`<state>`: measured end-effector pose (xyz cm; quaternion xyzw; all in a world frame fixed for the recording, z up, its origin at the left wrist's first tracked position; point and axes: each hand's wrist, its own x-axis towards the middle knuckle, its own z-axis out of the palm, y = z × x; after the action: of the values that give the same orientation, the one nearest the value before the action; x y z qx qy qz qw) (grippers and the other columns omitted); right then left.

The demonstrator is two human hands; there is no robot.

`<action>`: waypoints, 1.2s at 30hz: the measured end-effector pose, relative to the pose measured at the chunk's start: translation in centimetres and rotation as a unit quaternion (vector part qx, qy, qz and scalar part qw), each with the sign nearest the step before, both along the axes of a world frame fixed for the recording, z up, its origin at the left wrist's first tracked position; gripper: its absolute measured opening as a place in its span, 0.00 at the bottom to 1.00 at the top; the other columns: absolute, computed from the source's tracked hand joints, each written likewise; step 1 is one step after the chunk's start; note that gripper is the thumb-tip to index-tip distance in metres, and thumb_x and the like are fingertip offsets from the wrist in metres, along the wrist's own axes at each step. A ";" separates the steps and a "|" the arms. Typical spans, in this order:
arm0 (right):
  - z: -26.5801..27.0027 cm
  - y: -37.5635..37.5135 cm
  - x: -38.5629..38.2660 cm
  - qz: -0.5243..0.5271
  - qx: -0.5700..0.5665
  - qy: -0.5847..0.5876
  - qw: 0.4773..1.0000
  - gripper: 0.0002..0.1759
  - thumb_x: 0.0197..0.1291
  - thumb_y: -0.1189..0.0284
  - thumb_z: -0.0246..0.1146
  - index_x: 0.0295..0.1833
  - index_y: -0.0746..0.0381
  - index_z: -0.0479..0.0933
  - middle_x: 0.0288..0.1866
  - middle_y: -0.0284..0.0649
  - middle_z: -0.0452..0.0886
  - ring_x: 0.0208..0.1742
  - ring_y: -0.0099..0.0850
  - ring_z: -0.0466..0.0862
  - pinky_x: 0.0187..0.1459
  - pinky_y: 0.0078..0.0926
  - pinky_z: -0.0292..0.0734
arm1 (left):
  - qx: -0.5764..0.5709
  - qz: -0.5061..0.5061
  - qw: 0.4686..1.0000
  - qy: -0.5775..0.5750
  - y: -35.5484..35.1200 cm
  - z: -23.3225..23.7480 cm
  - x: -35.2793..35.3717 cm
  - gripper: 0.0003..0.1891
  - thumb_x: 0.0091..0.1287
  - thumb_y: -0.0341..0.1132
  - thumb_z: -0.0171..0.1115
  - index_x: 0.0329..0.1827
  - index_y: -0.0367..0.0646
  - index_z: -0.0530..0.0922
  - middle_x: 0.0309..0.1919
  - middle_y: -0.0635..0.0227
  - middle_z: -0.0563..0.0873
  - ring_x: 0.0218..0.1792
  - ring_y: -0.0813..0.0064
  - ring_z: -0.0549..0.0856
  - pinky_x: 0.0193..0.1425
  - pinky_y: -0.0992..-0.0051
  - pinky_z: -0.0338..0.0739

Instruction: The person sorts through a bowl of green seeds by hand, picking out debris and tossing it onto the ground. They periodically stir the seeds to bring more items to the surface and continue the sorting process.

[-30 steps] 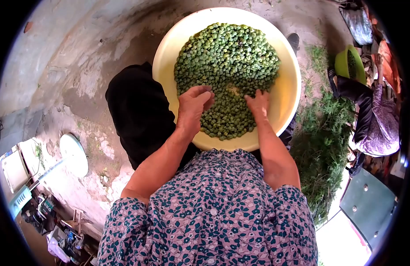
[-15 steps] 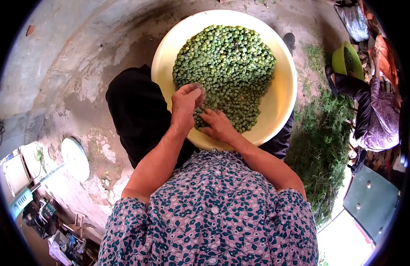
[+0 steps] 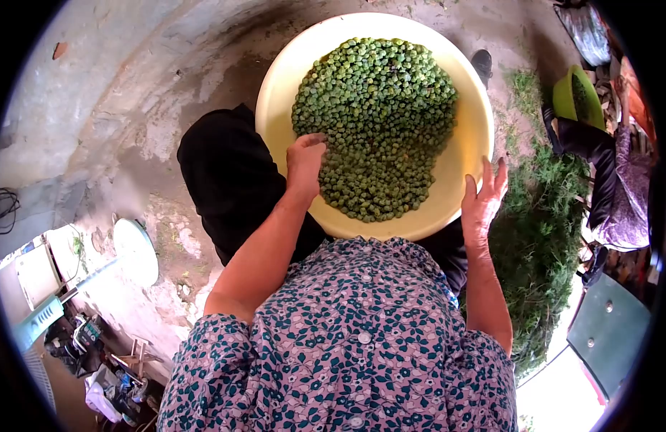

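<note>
A wide, pale-yellow basin [image 3: 455,169] sits between my knees, holding a large heap of small, round green pods or fruits [image 3: 379,108]. My left hand [image 3: 304,162] is over the left side of the heap, its fingers curled together toward the green pieces; I cannot tell what is in them. At the basin's right rim is my right hand [image 3: 484,198], fingers spread and nothing in them.
Cut green plants [image 3: 538,245] lie on the ground to my right. Beyond them another person in a purple patterned top [image 3: 624,194] sits by a lime-green tub [image 3: 577,97]. A standing fan [image 3: 41,317] is at the left.
My right hand has left the green heap and moved right to the basin's rim, its fingers now spread. My left hand stays over the left of the heap. The view has shifted slightly.
</note>
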<state>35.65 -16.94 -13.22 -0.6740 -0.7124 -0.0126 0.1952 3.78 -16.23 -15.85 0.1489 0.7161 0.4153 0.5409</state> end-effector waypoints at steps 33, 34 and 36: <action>-2.0 1.1 -2.9 -0.118 -0.054 0.166 0.978 0.41 0.53 0.77 0.62 0.72 0.57 0.53 0.59 0.57 0.63 0.56 0.53 0.71 0.53 0.41 0.72 | -0.096 -0.575 0.740 0.336 2.9 -4.7 8.4 0.37 0.57 0.57 0.61 0.70 0.61 0.62 0.68 0.63 0.63 0.68 0.54 0.60 0.67 0.51 0.60; -2.3 1.1 -2.8 -0.115 -0.048 0.162 0.979 0.41 0.54 0.77 0.62 0.72 0.57 0.52 0.59 0.58 0.63 0.56 0.54 0.71 0.53 0.42 0.72 | -0.058 -0.610 0.728 0.308 2.2 -4.3 9.2 0.35 0.58 0.56 0.60 0.69 0.61 0.64 0.68 0.64 0.63 0.68 0.55 0.60 0.65 0.51 0.62; -2.4 1.0 -2.6 -0.105 -0.042 0.166 0.980 0.41 0.54 0.77 0.62 0.72 0.57 0.52 0.59 0.58 0.63 0.55 0.54 0.71 0.53 0.43 0.72 | -0.019 -0.642 0.714 0.280 0.7 -2.8 10.3 0.33 0.58 0.55 0.60 0.67 0.60 0.65 0.67 0.64 0.64 0.68 0.55 0.60 0.64 0.52 0.63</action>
<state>33.10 -15.92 -15.65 -0.7453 -0.5954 0.1091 0.2795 14.06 -15.50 -18.65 0.6720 0.5748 -0.1056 0.4548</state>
